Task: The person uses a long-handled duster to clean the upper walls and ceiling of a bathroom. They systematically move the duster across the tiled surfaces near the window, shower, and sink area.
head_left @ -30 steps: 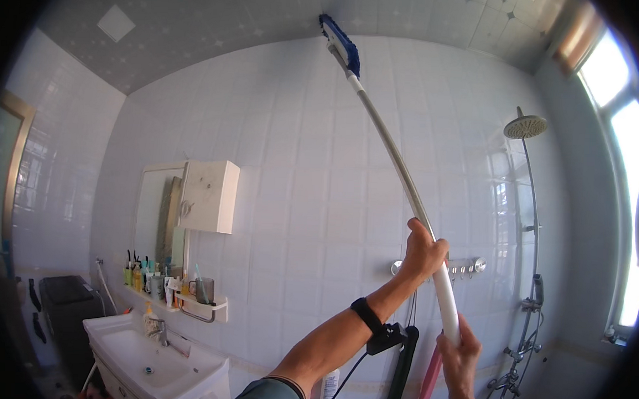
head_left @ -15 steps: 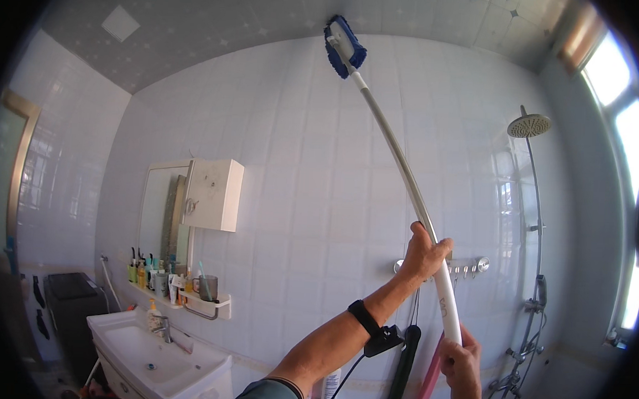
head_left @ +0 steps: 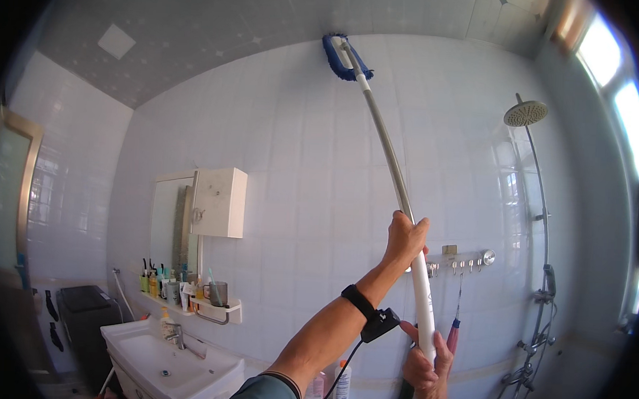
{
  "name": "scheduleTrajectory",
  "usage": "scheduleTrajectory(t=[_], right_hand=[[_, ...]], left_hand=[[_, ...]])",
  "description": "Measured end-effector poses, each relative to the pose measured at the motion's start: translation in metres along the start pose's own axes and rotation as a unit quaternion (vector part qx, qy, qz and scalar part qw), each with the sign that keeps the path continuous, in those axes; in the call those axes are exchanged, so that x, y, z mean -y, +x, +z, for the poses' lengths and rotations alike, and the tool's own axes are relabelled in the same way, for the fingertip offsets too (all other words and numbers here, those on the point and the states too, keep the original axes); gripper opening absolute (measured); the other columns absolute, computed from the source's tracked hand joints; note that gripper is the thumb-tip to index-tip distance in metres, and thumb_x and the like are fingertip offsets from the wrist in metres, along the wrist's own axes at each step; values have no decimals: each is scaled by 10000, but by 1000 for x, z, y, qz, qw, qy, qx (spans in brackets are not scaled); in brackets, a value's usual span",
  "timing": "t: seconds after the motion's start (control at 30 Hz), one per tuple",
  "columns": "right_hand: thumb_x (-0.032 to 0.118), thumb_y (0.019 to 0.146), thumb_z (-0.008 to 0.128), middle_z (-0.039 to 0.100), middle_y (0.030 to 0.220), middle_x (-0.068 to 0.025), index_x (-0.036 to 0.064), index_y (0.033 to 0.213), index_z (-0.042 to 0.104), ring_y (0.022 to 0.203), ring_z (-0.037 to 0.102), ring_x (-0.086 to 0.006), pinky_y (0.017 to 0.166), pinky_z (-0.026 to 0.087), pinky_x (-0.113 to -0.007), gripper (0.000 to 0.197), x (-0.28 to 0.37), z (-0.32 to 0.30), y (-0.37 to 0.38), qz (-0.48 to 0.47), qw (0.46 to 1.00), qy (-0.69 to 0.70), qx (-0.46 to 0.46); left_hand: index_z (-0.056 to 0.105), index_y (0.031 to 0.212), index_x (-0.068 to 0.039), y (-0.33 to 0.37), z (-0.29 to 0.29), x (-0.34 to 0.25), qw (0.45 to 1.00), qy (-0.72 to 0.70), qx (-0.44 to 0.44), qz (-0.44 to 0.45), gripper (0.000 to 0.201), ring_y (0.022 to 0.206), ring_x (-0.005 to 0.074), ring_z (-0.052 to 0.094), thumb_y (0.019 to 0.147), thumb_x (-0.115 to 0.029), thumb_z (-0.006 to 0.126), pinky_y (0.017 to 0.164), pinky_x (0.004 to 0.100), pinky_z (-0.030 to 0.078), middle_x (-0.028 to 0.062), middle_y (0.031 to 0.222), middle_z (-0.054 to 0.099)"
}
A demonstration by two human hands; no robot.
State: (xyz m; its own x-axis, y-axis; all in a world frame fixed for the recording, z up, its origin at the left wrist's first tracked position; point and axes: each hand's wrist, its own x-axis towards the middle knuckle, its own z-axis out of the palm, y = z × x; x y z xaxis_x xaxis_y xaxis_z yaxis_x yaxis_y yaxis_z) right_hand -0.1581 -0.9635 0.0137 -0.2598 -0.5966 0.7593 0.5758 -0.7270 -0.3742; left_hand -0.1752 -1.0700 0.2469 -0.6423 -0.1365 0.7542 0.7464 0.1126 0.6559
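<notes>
My left hand (head_left: pixel 406 239) is wrapped round the pole of a long-handled mop, where the metal tube meets its white grip. Lower down, my right hand (head_left: pixel 426 365) holds the bottom end of that grip. The mop (head_left: pixel 387 142) slants up and away to the left. Its flat head (head_left: pixel 347 59), fringed in blue, lies against the top of the tiled wall, just at the ceiling line. A black band with a small black device (head_left: pixel 379 325) and a cable is strapped on my left wrist.
At the left, a white sink (head_left: pixel 173 361) stands below a mirror cabinet (head_left: pixel 221 202) and a crowded toiletry shelf (head_left: pixel 218 308). A hook rail (head_left: pixel 466 265) with a hanging closed umbrella (head_left: pixel 454 337) is behind the pole. A shower head (head_left: pixel 526 113) and a window are at the right.
The mop head has come down from the ceiling edge to the top of the wall and turned. Both hands have shifted left with the pole. The view has tilted slightly.
</notes>
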Motion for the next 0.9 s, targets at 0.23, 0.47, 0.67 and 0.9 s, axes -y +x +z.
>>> scheduleTrajectory(t=[0.23,0.47,0.67,0.9], right_hand=[[374,978,452,514,607,-144,-61,1441,263,326,348,-100,270,295,-238,663,-11,-23,7,7,997,71,-29],[376,966,510,501,613,-97,21,1424,341,340,341,-82,285,266,-221,604,2,-17,6,16,998,15,-65],[350,932,554,486,605,-25,34,1298,480,353,330,-66,300,230,-222,489,23,49,-10,-51,812,-513,-275],[108,868,604,652,746,-171,-5,1259,514,620,655,-240,596,518,-325,417,38,71,-28,-222,462,-803,-305]], left_hand=[[363,988,143,7,-11,10,983,168,-71,-1,282,464,277,599,812,-30,500,343,387,488,246,841,529],[407,942,125,11,-8,12,982,162,-95,-10,209,459,285,602,783,7,474,328,390,477,218,787,529],[460,734,14,13,0,1,993,-85,52,-69,89,465,201,520,747,10,548,404,402,523,97,611,465],[463,838,13,6,37,-23,975,-164,85,-122,173,526,195,515,838,-76,611,533,434,581,84,687,471]])
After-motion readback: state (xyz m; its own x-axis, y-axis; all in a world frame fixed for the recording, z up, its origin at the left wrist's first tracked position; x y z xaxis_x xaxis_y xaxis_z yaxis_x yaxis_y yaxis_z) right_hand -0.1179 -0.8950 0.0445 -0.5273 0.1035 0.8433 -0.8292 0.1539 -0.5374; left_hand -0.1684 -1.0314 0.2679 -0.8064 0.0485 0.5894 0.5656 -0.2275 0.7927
